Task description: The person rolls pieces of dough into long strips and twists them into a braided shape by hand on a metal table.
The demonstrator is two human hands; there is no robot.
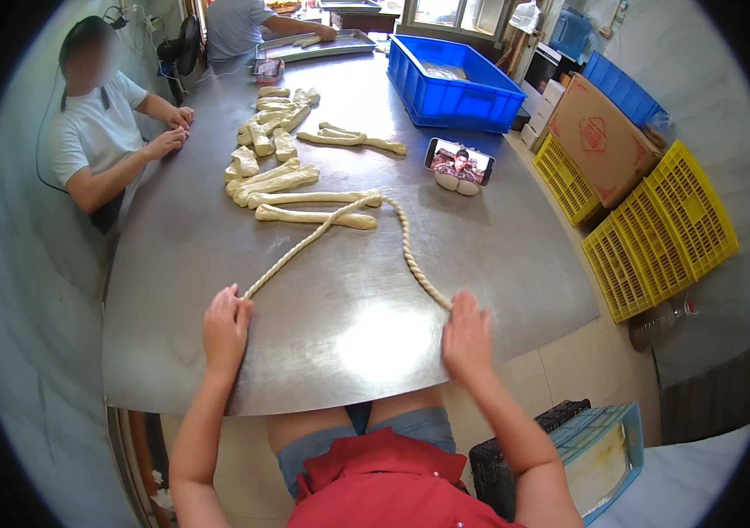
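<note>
A long twisted rope of dough (pixel 293 249) lies in a tall arch on the steel table. Its left end runs under the fingers of my left hand (pixel 226 327). My right hand (pixel 469 333) covers the other end, fingers lying close together over it. Both ends are hidden beneath my hands. The top of the arch crosses two plain dough strips, an upper strip (pixel 314 197) and a lower strip (pixel 317 217). Farther off, several short dough pieces (pixel 272 122) lie in a loose pile, with thicker strips (pixel 276 181) at its near side.
Several dough strips (pixel 352 138) lie apart beyond the pile. A phone (pixel 459 162) leans on a small stand at right. Behind it stands a blue plastic crate (pixel 457 86). One person (pixel 107 125) sits at left; another reaches over a metal tray (pixel 315 46). Yellow crates (pixel 662 231) stand beside the table.
</note>
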